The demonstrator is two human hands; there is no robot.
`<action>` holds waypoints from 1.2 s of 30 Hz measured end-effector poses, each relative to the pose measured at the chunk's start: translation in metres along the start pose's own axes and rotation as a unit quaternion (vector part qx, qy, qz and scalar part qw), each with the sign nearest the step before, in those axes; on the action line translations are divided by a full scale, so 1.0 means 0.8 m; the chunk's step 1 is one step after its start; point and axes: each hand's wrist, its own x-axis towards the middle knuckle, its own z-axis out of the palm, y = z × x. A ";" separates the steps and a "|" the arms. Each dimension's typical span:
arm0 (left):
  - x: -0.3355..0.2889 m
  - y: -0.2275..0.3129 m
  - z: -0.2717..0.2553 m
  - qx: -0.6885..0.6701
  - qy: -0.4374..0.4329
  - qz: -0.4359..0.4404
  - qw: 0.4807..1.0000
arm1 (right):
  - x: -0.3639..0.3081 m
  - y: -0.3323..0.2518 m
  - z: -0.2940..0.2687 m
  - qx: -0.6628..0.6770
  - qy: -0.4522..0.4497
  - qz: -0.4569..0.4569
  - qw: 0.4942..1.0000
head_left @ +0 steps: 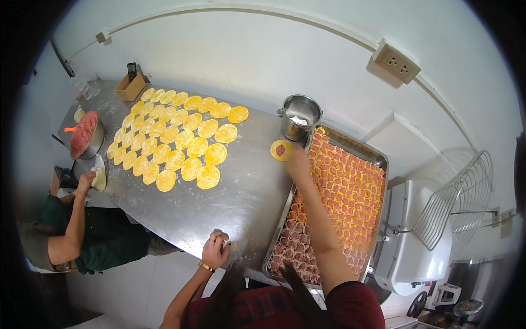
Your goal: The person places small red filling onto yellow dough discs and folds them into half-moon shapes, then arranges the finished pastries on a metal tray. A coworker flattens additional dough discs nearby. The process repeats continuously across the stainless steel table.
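My right hand (298, 164) reaches across to a round yellow dough wrapper (275, 156) with a dab of pink meat filling (280, 149) on it. The hand is at the wrapper's right edge, blurred, its fingers not clear. Near the table's front edge, my left hand (215, 251) is curled closed around something small and pale that I cannot make out. Just right of my right arm lies a large metal tray (388, 164) packed with rows of filled dumplings (345, 186). Farther left, rows of flat yellow wrappers (169, 134) lie on the floured steel table (241, 181).
A metal pot (301, 109) stands behind the tray. At the far left, a co-worker's hand (86, 182) is beside a pale wrapper, near a bowl of pink meat filling (85, 134). A cardboard box (130, 88) sits at the back. A wire rack (455, 203) rises at right.
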 end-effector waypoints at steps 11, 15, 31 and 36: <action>-0.001 -0.003 0.002 -0.031 0.031 0.016 0.999 | -0.150 -0.099 0.057 0.035 0.019 -0.037 0.999; 0.005 -0.004 0.007 -0.044 0.073 -0.004 0.996 | -0.254 -0.145 0.054 0.036 -0.017 -0.093 0.995; 0.072 0.008 0.020 -0.021 0.038 -0.155 0.987 | -0.274 -0.149 0.067 0.091 0.020 0.068 0.993; 0.073 0.000 0.023 -0.129 0.025 -0.116 0.985 | -0.273 -0.132 0.082 0.336 -0.005 0.180 0.924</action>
